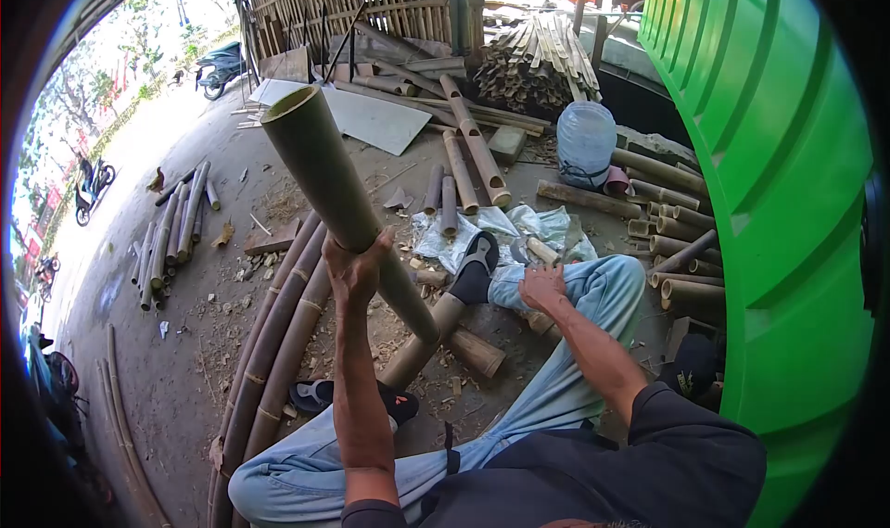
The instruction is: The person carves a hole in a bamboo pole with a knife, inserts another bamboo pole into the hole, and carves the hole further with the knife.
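My left hand (357, 267) is wrapped round a thick bamboo tube (338, 180), which slants up to the left with its open end toward me. The tube's lower end rests on or just above another bamboo piece (408, 359) lying on the ground between my legs. My right hand (542, 287) lies on the shin of my jeans, its fingers bent a little and apart, holding nothing that shows. Beside that hand, a short pale bamboo piece (542, 250) sits on white plastic sheeting (565, 231).
Long bamboo poles (269, 361) lie left of my legs. A bundle of thinner pieces (176, 231) is farther left. Cut tubes (691, 292) are stacked at right beside a green corrugated panel (788, 157). Ahead stand a translucent container (586, 139) and a flat board (371, 120).
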The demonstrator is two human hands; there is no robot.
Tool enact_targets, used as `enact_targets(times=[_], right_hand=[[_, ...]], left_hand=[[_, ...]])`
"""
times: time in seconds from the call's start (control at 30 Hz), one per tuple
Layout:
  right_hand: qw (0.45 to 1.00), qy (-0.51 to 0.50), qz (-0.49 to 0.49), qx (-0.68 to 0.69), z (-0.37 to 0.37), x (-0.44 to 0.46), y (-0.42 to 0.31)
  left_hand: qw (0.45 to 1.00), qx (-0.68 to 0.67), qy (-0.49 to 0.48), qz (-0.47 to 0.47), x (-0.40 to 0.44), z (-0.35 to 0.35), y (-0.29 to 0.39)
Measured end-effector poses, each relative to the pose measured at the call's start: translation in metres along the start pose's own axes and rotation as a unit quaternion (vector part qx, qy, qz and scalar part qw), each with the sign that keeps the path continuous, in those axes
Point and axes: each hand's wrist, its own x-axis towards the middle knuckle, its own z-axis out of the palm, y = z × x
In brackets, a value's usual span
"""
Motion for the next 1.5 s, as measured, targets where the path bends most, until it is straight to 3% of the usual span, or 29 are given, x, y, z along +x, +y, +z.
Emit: enact_targets(times=[0.1,0.2,0.33,0.63,0.77,0.97,1.13,1.27,1.5], right_hand=[[1.0,-0.023,0.012,0.015,0.001,0.003,0.003],[1.0,0.025,-0.002,0.013,0.013,0.003,0.005],[0.998,0.057,-0.01,0.011,0.025,0.008,0.008],[0.998,-0.051,0.026,0.02,-0.011,0.012,-0.003],[1.0,0.003,0.029,0.008,0.019,0.013,0.008],[0.999,-0.001,0.033,-0.019,0.039,0.018,0.019],[0.996,-0.071,0.038,-0.028,0.016,0.02,0.011],[0.996,-0.079,0.021,-0.024,0.02,0.025,0.019],[0.996,-0.089,0.02,-0.02,-0.001,0.023,0.007]], left_hand=[[0.999,0.032,0.004,-0.02,0.015,-0.01,-0.013],[0.999,-0.019,0.022,0.013,0.029,-0.016,-0.024],[0.998,-0.041,0.026,-0.031,0.037,-0.019,-0.022],[0.997,-0.039,0.026,-0.064,0.061,-0.041,-0.051],[0.997,0.01,0.041,-0.069,0.059,-0.041,-0.042],[0.999,0.008,0.041,-0.029,0.049,-0.036,-0.035],[0.995,0.053,0.074,0.038,0.037,-0.037,-0.022],[0.992,-0.013,0.096,0.087,0.034,-0.034,-0.03],[0.995,-0.009,0.098,0.023,0.03,-0.037,-0.025]])
